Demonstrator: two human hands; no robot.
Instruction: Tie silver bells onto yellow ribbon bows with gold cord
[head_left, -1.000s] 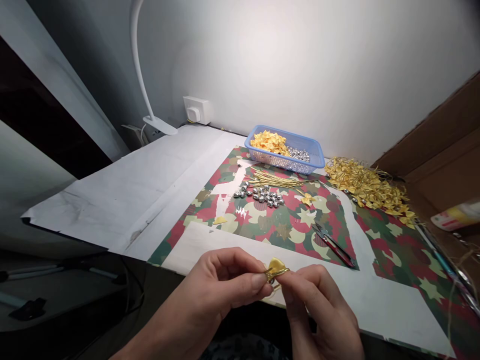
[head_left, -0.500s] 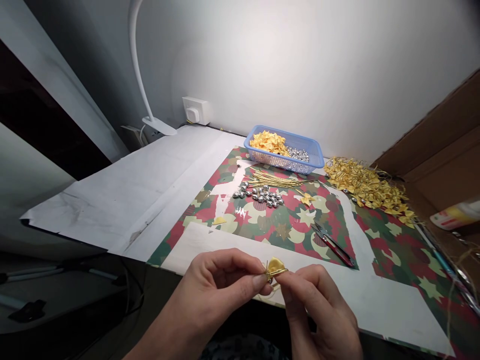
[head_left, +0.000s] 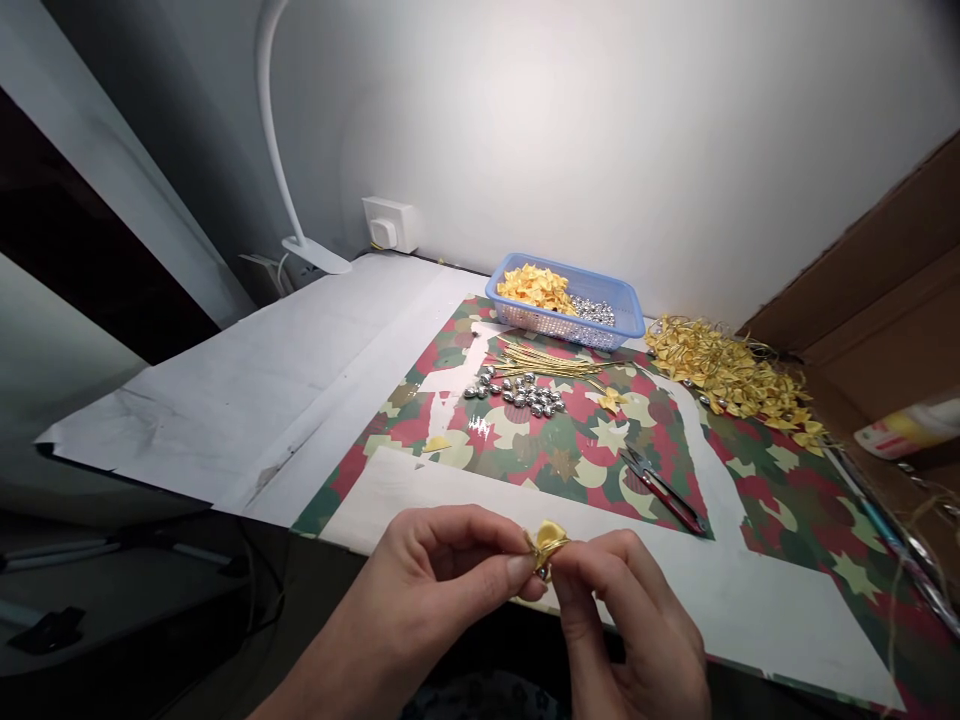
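Note:
My left hand [head_left: 442,580] and my right hand [head_left: 626,620] meet at the near edge of the table, both pinching a small yellow ribbon bow [head_left: 549,537] wound with gold wire. Thumb and forefinger of each hand are pressed together on it. Beyond the hands lie silver beads [head_left: 521,392], a bundle of gold wires [head_left: 551,362] and a loose yellow bow [head_left: 613,400] on the patterned mat [head_left: 570,450].
A blue basket [head_left: 626,305] holds yellow bows and silver beads at the back. A heap of finished yellow bows [head_left: 731,375] lies to its right. Red-handled snips [head_left: 664,490] rest on the mat. A white lamp arm [head_left: 274,130] and wall socket [head_left: 386,222] stand at the back left.
The hands stay together on the bow and have shifted slightly; the fingers turn the bow a little. Nothing on the table has moved.

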